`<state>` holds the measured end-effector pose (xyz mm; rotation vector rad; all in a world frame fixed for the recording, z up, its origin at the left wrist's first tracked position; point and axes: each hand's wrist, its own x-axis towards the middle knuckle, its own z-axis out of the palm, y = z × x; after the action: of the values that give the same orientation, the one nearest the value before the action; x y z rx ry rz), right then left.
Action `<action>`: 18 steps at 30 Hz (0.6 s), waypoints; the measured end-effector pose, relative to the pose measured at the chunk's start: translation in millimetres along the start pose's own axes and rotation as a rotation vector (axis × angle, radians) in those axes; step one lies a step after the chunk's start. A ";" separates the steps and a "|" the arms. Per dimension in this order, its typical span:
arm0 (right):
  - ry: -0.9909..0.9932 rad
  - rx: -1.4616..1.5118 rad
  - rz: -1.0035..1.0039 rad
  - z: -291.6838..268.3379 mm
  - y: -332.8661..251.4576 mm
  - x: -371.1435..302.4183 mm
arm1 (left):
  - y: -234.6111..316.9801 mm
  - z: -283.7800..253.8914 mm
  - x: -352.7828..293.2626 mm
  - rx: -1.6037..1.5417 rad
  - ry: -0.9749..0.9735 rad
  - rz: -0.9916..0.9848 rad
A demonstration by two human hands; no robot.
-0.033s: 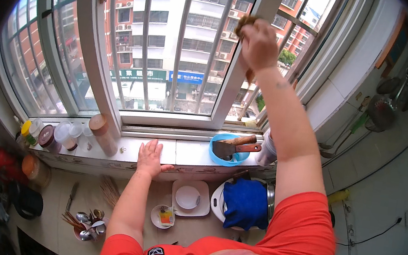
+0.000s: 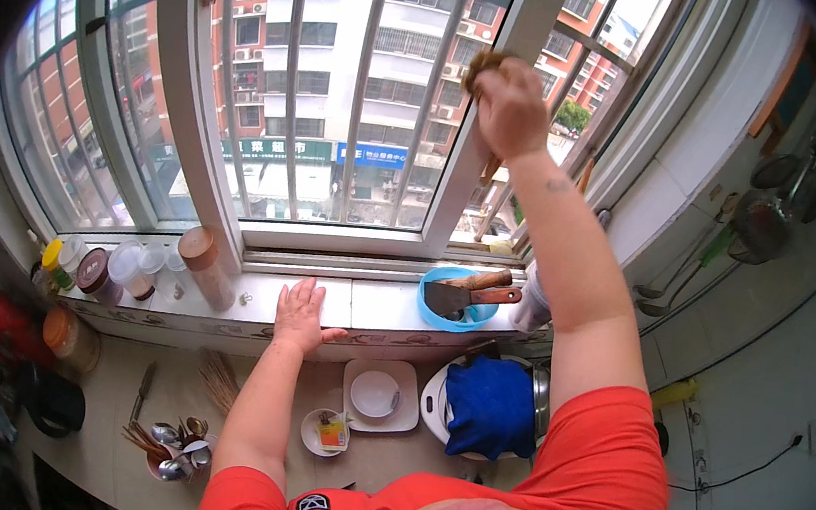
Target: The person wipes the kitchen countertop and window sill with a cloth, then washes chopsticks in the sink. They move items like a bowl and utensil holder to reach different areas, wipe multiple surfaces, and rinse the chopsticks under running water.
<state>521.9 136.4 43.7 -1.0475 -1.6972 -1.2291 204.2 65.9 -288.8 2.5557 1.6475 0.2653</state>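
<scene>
My right hand [image 2: 515, 114] is raised against the upright white window frame [image 2: 456, 175]. Its fingers close round a brown crumpled pad [image 2: 488, 67], pressed to the frame beside the glass; whether it is cloth or sponge I cannot tell. Down on the white tiled sill [image 2: 377, 304], my left hand [image 2: 299, 315] lies flat with its fingers spread, holding nothing. To its right stands a blue bowl [image 2: 431, 318], and across the bowl rests a scraper [image 2: 448, 298] with a wooden handle. A brown-lidded jar [image 2: 208, 268] is the nearest thing on the left hand's other side.
Several lidded jars [image 2: 99, 272] line the sill's left end. Below, the counter [image 2: 118, 373] bears a utensil holder [image 2: 157, 468], a knife [image 2: 143, 394], a small plate [image 2: 311, 442], a white bowl [image 2: 375, 392] on a tray and a blue cloth [image 2: 491, 411]. Ladles and strainers [image 2: 762, 225] hang at right.
My right hand has slid a little down and left along the window frame with the brown pad. My left hand stays in place on the sill.
</scene>
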 end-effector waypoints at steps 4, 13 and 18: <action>-0.123 0.127 0.053 -12.3 5.2 -6.4 | 0.4 -4.5 1.1 0.015 -0.031 -0.014; 0.147 -0.219 -0.129 -21.8 49.7 109.8 | -2.1 2.6 0.7 -0.055 0.015 0.010; 0.021 -0.104 0.061 -32.8 43.7 186.1 | -10.1 -5.2 -6.6 -0.022 -0.055 -0.052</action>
<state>499.6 145.6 236.1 -1.1353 -1.5884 -1.2961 191.5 64.0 -286.1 2.4770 1.6788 0.2063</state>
